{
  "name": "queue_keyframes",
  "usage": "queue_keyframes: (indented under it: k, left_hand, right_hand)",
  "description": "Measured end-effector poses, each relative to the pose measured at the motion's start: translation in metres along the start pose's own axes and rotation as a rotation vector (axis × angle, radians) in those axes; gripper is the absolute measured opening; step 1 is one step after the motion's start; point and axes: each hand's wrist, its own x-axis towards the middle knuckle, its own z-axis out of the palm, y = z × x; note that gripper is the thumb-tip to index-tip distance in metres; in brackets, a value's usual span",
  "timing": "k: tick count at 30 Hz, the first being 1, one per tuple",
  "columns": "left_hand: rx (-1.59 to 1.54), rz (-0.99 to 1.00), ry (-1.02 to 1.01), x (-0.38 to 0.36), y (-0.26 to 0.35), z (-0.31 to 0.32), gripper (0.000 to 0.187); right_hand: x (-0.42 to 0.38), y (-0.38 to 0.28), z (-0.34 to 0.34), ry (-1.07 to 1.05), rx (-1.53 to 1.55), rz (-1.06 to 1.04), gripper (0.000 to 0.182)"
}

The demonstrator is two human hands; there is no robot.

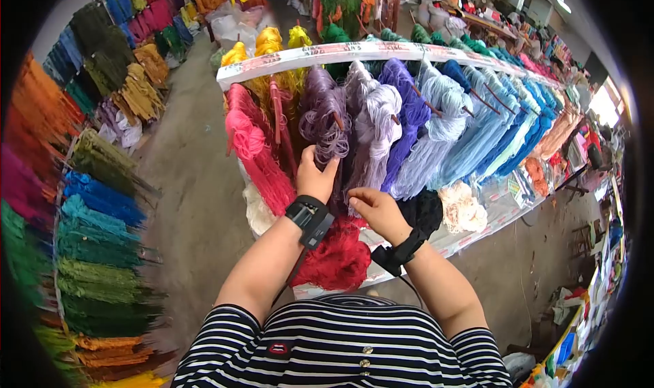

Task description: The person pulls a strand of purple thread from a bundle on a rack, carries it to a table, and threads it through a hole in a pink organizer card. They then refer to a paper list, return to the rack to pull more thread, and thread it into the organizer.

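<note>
Mauve yarn (325, 102) hangs beyond my left hand (317, 182), fingers parted; whether my right hand (376, 211) grips, I can't tell. Loose loops (332, 143) need gentleness.

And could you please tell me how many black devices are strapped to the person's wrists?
2: one device just behind the left hand, the other device behind the right hand; both show plainly.
</note>
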Motion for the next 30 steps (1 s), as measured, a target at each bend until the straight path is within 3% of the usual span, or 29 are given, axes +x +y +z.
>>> queue_keyframes:
  k: [2,3,6,7,10,12,14,15,19,22,23,26,30]
  left_hand:
    - [-0.161,-0.113,-0.183,-0.005,0.016,-0.014,0.037]
    - [-0.238,-0.048,-0.196,-0.007,0.012,-0.016,0.025]
    - [-0.787,-0.34,-0.339,-0.012,0.012,-0.019,0.02]
    - [-0.773,-0.43,-0.363,-0.014,0.012,-0.022,0.014]
    - [-0.844,-0.571,-0.468,-0.018,-0.004,-0.028,0.014]
    - [-0.769,-0.556,-0.417,-0.016,-0.004,-0.032,0.02]
    - [-0.606,-0.497,-0.151,-0.017,0.028,-0.024,0.026]
    - [-0.638,-0.581,-0.133,-0.016,0.032,-0.029,0.036]
    - [-0.643,-0.361,-0.262,-0.02,0.052,-0.02,0.042]
    - [-0.551,-0.254,-0.376,-0.015,0.06,-0.006,0.04]
    - [-0.48,-0.317,-0.384,-0.012,0.051,-0.004,0.039]
    - [-0.709,-0.527,-0.43,-0.006,0.053,0.0,0.032]
    - [-1.232,-0.482,-0.638,-0.005,0.047,0.002,0.04]
  right_hand:
    - [0.005,-0.005,-0.007,0.015,-0.006,0.064,0.03]
    - [0.009,-0.003,-0.009,0.013,-0.013,0.056,0.035]
    - [0.015,-0.005,-0.003,0.133,-0.022,-0.26,0.042]
    - [0.018,-0.003,0.002,0.097,0.07,-0.311,0.045]
    - [0.017,-0.018,0.0,-0.139,0.31,0.051,0.038]
    - [0.019,-0.001,0.001,-0.066,0.264,0.008,0.029]
    - [0.018,0.002,-0.004,0.012,0.166,-0.011,0.025]
    - [0.015,-0.007,-0.007,0.056,0.133,-0.031,0.021]
    - [0.007,-0.022,-0.011,0.182,-0.096,-0.123,0.025]
    - [0.005,-0.022,-0.01,0.38,-0.415,-0.398,0.03]
    - [0.003,-0.026,-0.013,0.326,-0.491,-0.358,0.032]
    - [0.001,-0.026,-0.018,0.416,-0.427,-0.479,0.028]
    - [0.002,-0.02,-0.033,0.38,0.0,-0.252,0.018]
